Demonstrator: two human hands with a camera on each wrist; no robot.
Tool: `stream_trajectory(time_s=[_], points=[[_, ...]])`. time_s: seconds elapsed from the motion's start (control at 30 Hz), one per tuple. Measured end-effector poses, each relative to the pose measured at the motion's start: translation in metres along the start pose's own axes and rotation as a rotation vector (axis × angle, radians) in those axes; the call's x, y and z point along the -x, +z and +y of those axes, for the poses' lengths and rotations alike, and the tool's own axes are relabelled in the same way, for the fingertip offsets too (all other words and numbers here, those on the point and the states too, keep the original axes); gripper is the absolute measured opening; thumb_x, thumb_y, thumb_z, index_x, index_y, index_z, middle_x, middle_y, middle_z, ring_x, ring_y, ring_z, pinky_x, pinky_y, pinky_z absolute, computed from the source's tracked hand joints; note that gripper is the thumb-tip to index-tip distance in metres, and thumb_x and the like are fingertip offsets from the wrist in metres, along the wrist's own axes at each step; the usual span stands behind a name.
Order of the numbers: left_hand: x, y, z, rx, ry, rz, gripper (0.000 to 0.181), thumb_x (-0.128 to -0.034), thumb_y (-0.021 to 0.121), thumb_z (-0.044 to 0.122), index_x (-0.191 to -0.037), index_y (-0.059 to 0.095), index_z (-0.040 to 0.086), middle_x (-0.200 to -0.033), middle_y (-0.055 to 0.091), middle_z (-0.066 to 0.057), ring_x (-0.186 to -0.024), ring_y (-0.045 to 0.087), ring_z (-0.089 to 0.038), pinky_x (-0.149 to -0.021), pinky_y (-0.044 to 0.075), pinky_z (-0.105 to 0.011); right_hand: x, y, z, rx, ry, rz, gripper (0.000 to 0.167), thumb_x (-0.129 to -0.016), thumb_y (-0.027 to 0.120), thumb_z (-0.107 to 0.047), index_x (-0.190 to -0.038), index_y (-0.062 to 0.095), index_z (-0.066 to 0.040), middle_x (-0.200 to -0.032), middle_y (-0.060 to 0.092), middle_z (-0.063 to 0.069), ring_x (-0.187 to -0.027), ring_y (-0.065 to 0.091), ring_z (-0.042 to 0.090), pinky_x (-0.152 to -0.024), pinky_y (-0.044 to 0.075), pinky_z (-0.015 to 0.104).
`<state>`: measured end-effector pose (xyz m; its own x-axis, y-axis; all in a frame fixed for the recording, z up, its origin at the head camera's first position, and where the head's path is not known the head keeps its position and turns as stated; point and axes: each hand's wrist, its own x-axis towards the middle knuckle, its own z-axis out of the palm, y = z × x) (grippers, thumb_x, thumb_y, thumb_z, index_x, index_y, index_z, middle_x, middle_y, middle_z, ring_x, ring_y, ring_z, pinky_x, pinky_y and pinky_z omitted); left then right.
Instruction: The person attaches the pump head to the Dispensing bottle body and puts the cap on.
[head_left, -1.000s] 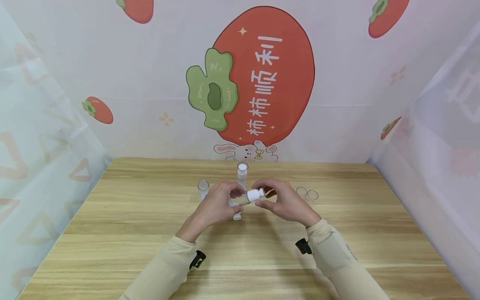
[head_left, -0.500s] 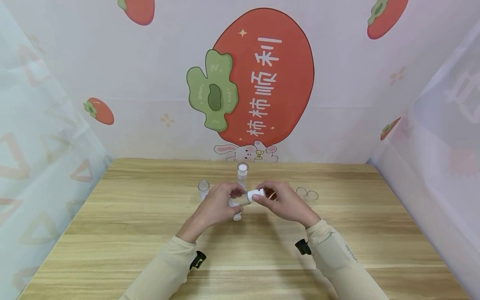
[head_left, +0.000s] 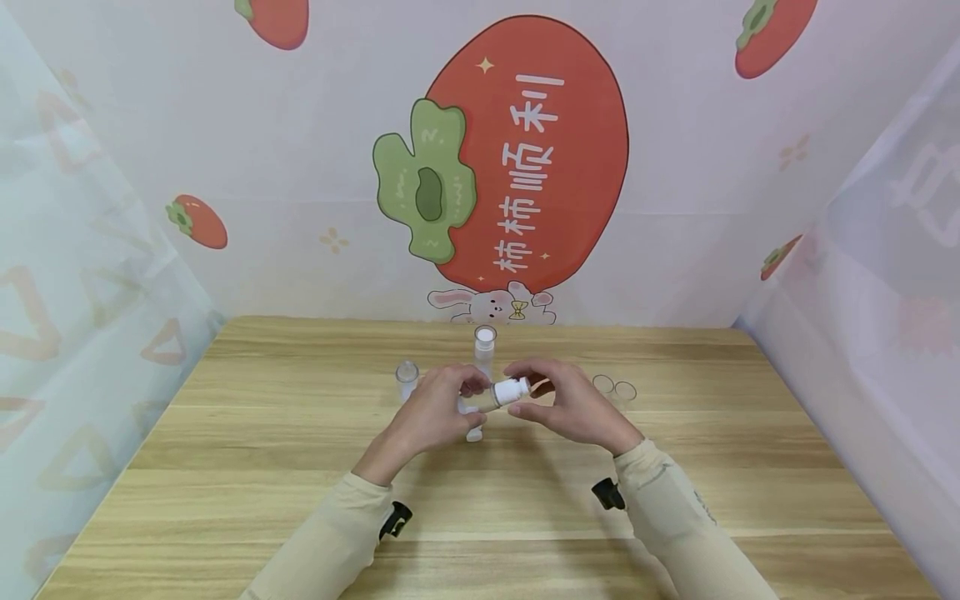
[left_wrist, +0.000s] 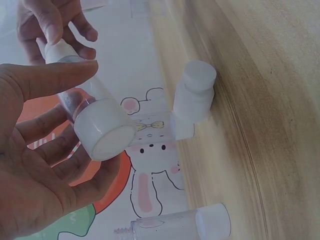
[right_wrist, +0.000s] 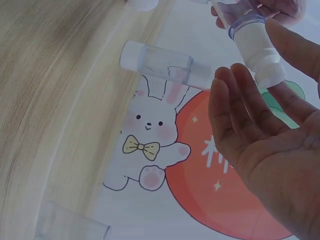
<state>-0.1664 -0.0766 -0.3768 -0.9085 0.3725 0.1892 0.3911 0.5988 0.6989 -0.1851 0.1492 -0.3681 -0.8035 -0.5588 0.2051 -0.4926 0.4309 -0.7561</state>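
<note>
My left hand [head_left: 435, 408] grips a slim clear bottle with a white base and a white upper part [head_left: 510, 392], tilted above the table. The left wrist view shows its white base [left_wrist: 105, 132], with the thumb and fingers around the clear body. My right hand [head_left: 573, 404] surrounds the bottle's stepped white top [right_wrist: 265, 65], thumb and fingers spread apart with a gap around it. Whether any fingertip touches the top, I cannot tell. Under my left hand stands a small white stepped piece [left_wrist: 195, 90], partly hidden in the head view.
Behind the hands stands another clear bottle [head_left: 485, 350] with white parts. A bottle with a threaded neck [left_wrist: 170, 226] stands left of my left hand. To the right are two clear round-rimmed covers [head_left: 625, 390]. A printed cloth wall [head_left: 300, 275] closes off the table's back.
Half a second ago my right thumb and fingers were closed on the white top; now they are spread away from it. My left hand and the bottle stay in place.
</note>
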Motion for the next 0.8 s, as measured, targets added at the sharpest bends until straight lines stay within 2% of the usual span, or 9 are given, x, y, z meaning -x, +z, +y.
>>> stream_trajectory(time_s=[0.17, 0.33, 0.63, 0.8], points=[[-0.0002, -0.0001, 0.0, -0.008, 0.003, 0.002, 0.033, -0.0776, 0.085, -0.002, -0.108, 0.072, -0.001, -0.104, 0.071, -0.014, -0.094, 0.067, -0.029, -0.085, 0.056, -0.044, 0.0002, -0.0005, -0.0005, 0.014, -0.043, 0.004, 0.033, -0.087, 0.081, -0.007, -0.118, 0.069, -0.008, -0.108, 0.069, -0.001, -0.094, 0.066, 0.019, -0.084, 0.057, 0.044], [0.0, -0.0007, 0.0005, -0.002, 0.002, -0.004, 0.034, -0.0779, 0.085, -0.001, -0.109, 0.071, 0.0, -0.104, 0.071, -0.013, -0.096, 0.067, -0.031, -0.085, 0.056, -0.045, -0.0004, 0.0002, -0.0008, 0.025, -0.014, 0.003, 0.027, -0.089, 0.079, -0.009, -0.115, 0.07, -0.012, -0.106, 0.069, -0.004, -0.092, 0.065, 0.017, -0.082, 0.057, 0.036], [0.0004, -0.0009, 0.0013, -0.02, 0.005, 0.006, 0.034, -0.0774, 0.086, 0.0, -0.109, 0.072, 0.002, -0.102, 0.071, -0.007, -0.093, 0.067, -0.023, -0.085, 0.056, -0.041, -0.0011, 0.0012, -0.0015, 0.024, 0.054, -0.004, 0.021, -0.093, 0.076, -0.016, -0.113, 0.072, -0.011, -0.1, 0.069, -0.004, -0.089, 0.064, 0.021, -0.082, 0.056, 0.039], [0.0003, -0.0004, 0.0019, -0.024, 0.011, 0.013, 0.033, -0.0773, 0.085, 0.0, -0.108, 0.072, 0.003, -0.102, 0.071, -0.009, -0.095, 0.068, -0.028, -0.086, 0.056, -0.044, -0.0018, 0.0021, -0.002, 0.019, 0.055, 0.007, 0.019, -0.093, 0.076, -0.018, -0.111, 0.072, -0.011, -0.094, 0.068, -0.004, -0.085, 0.063, 0.021, -0.08, 0.057, 0.041]])
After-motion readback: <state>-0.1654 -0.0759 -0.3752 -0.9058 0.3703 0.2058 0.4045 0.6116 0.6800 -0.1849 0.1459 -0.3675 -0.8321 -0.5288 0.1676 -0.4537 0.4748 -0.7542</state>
